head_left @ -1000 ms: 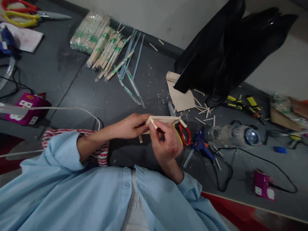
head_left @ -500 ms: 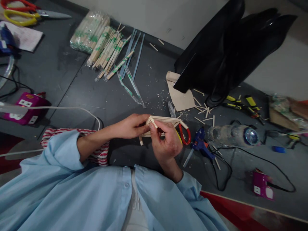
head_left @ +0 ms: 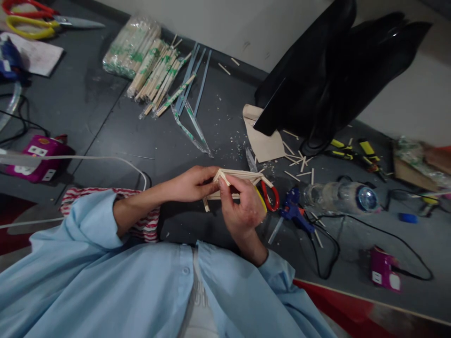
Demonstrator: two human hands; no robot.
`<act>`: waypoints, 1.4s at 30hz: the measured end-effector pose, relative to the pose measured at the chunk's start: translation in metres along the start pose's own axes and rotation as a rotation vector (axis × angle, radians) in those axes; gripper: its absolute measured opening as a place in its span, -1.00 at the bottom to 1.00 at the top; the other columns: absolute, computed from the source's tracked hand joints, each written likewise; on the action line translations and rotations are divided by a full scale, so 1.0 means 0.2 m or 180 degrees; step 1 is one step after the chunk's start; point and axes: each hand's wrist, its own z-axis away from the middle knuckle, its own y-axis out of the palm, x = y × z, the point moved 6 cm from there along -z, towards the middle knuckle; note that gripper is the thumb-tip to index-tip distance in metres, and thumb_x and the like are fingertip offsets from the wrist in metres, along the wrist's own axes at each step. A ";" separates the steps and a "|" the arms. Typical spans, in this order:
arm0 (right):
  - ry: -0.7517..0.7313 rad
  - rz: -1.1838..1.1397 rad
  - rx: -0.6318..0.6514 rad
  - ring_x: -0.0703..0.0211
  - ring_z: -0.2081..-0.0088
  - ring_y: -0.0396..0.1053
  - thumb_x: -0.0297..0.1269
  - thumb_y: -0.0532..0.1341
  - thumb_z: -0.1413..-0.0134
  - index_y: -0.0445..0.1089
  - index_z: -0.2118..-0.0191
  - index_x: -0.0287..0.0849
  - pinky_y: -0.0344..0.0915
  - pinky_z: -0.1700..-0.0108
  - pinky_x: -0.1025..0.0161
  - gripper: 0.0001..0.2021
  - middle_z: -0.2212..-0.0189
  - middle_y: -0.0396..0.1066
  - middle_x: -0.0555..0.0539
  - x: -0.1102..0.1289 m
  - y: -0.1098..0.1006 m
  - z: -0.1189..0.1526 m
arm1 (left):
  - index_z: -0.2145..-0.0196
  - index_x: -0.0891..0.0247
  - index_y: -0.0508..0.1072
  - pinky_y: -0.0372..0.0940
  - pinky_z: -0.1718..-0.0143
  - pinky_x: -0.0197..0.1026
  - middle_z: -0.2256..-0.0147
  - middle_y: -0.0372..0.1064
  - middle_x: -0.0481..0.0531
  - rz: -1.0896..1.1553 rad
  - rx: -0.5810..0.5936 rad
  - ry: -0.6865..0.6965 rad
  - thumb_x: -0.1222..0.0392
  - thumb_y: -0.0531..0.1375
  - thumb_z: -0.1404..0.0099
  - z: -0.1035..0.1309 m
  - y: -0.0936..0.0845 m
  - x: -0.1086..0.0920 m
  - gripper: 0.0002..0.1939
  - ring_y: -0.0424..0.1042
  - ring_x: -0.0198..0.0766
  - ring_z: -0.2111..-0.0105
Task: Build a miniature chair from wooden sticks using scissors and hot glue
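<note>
A small frame of pale wooden sticks (head_left: pixel 243 174) is held in front of my body, just above the table. My left hand (head_left: pixel 194 184) grips its left corner between thumb and fingers. At that same corner, my right hand (head_left: pixel 244 202) pinches a short wooden stick (head_left: pixel 224 179) against the frame. The right hand hides part of the frame. Partly behind the frame and my right hand lie scissors with red and yellow handles (head_left: pixel 271 196). A blue glue gun (head_left: pixel 293 206) rests to the right of my right hand.
Wrapped chopsticks (head_left: pixel 160 77) lie at the back left, beside grey-blue strips (head_left: pixel 201 84). A black bag (head_left: pixel 310 70) stands at the back right. Cut stick pieces (head_left: pixel 299 162), a plastic bottle (head_left: pixel 338 196), yellow-black cutters (head_left: pixel 340 150) and a purple power socket (head_left: pixel 384 271) are on the right.
The short stick in my right fingers has shifted very slightly at the frame's corner. Both hands otherwise keep their place and hold.
</note>
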 end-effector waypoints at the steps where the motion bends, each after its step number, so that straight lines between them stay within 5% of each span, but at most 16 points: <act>1: -0.0008 0.0004 0.0002 0.25 0.32 0.55 -0.42 0.29 -0.18 0.42 0.14 -0.16 0.44 0.25 0.32 -0.86 0.32 0.60 -0.04 0.00 0.00 0.00 | 0.22 0.33 0.36 0.17 0.41 -0.36 0.42 0.29 -0.07 -0.0011 0.0010 -0.0010 0.08 0.04 -0.40 0.00 0.00 0.00 -0.76 0.23 -0.40 0.45; 42: -0.0018 0.0003 0.0008 0.26 0.29 0.53 -0.46 0.26 -0.19 0.39 0.12 -0.18 0.42 0.24 0.34 -0.85 0.31 0.58 -0.04 -0.01 0.02 0.01 | 0.22 0.34 0.38 0.20 0.39 -0.34 0.41 0.32 -0.05 0.0126 -0.0082 -0.0050 0.05 0.06 -0.40 0.00 0.01 0.03 -0.72 0.25 -0.39 0.43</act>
